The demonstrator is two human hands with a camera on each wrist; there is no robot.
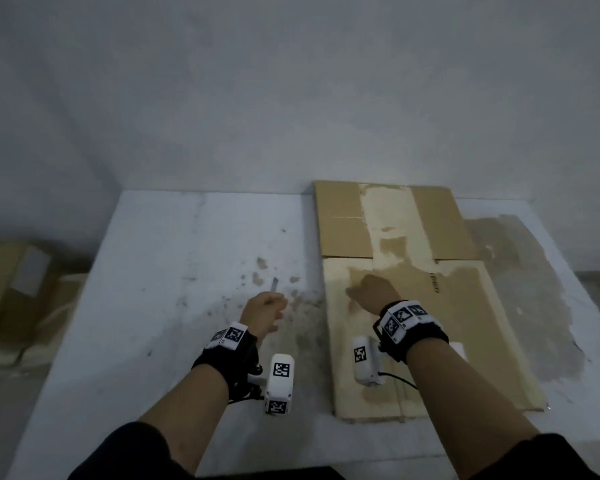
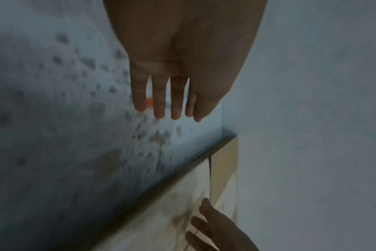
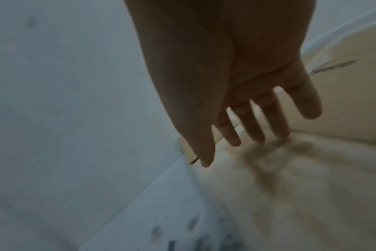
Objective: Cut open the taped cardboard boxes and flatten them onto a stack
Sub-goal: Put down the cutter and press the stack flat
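Two flattened cardboard boxes lie overlapping on the right of the white table (image 1: pixel 146 271): the near one (image 1: pixel 471 341) and, partly under it, a far one (image 1: pixel 343 220) reaching the wall. My right hand (image 1: pixel 368 292) is over the near box's far left part, fingers straight and spread (image 3: pixel 258 135), at or just above the cardboard (image 3: pixel 290 186). My left hand (image 1: pixel 267 306) is over the table left of the boxes, fingers straight (image 2: pixel 167 117), holding nothing. A cutter lies just beyond its fingertips: a grey blade (image 1: pixel 275 285) and an orange part (image 2: pixel 149 101) show.
Small brown paper scraps (image 1: pixel 260 268) dot the table's middle. A torn brownish patch (image 1: pixel 520 289) covers the table right of the boxes. More cardboard boxes (image 1: pixel 14 289) sit on the floor at the left. A grey wall (image 1: pixel 291 98) stands behind the table.
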